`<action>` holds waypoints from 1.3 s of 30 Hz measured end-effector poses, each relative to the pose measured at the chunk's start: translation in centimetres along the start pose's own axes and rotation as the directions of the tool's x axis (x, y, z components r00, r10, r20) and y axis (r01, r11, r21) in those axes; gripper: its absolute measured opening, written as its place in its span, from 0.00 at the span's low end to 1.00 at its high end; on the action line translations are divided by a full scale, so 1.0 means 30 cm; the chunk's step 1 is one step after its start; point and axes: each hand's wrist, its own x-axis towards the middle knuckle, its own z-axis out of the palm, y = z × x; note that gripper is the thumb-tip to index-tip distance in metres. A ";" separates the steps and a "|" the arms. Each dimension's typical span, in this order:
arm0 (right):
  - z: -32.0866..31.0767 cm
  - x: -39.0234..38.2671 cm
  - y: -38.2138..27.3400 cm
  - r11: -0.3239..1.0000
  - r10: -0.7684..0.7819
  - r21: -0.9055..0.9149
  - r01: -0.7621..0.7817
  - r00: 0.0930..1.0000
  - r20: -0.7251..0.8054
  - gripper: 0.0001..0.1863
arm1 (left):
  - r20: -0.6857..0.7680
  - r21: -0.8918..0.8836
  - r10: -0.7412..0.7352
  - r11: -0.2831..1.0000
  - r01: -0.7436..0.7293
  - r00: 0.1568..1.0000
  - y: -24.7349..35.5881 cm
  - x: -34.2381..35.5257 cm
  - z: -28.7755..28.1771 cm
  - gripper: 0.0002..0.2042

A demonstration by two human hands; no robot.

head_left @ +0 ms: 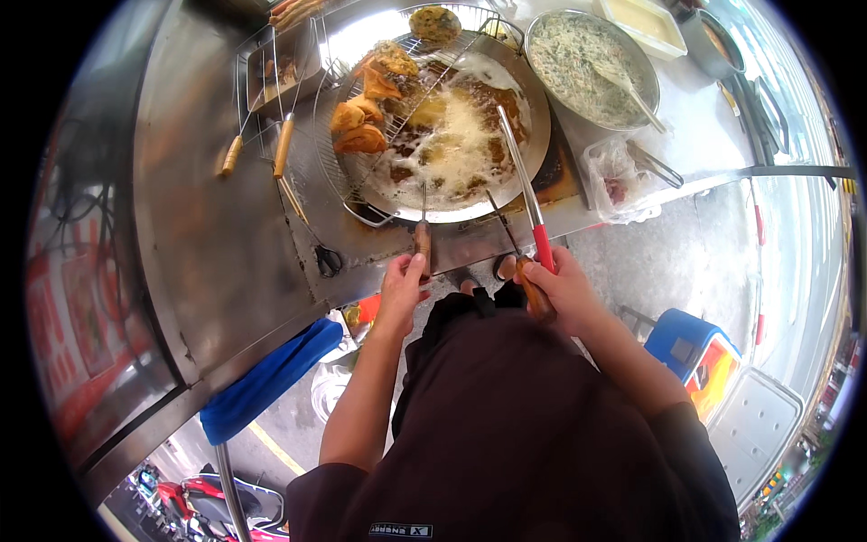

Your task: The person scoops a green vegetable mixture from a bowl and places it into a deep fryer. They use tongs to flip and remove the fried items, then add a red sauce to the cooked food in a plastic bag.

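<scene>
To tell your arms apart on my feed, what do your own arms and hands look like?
Left hand and right hand are bare, without gloves; no watch or bracelet shows. Left sleeve and right sleeve are short and dark, leaving both forearms uncovered.

A head-worn fisheye looked steeply down from above the person.
It sat close over the dark shirt (533, 415), faced forward past the left hand (402, 285) and right hand (562, 291) to the steel surface (212, 248) and pan (539, 113), with straight edges bowing toward the round black rim.
</scene>
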 end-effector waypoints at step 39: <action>-0.178 0.064 0.098 0.973 -0.198 -0.116 0.201 0.979 0.039 0.15 | 0.225 -0.214 0.002 0.976 0.047 0.974 -0.067 -0.074 -0.182 0.12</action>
